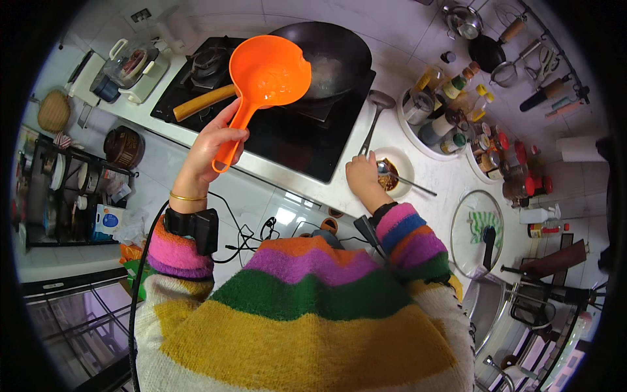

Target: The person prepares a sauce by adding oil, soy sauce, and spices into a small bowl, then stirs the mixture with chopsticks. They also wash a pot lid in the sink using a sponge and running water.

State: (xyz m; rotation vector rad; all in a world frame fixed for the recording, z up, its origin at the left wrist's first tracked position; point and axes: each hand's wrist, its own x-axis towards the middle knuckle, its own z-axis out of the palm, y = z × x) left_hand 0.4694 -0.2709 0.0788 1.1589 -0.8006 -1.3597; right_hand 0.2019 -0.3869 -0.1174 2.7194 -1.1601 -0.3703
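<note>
My left hand (211,142) grips the handle of an orange plastic water scoop (269,68), raised over the near-left side of a dark wok (338,46). Some clear liquid glistens in the scoop. Part of the wok is hidden behind it, and the wok's wooden handle (203,104) shows to the left. At the right of the hob, my right hand (365,175) is curled around the handle end of a dark cooking ladle (376,110). Beside that hand, a white bowl (406,166) holds dark sauce and a metal spoon (409,182).
The black glass hob (289,144) carries the wok and a left burner (205,66). Bottles fill a round white tray (411,130), with spice jars (490,157) farther right. A glass lid (475,206) lies near the sink (482,308). Cables (245,240) hang below the counter edge.
</note>
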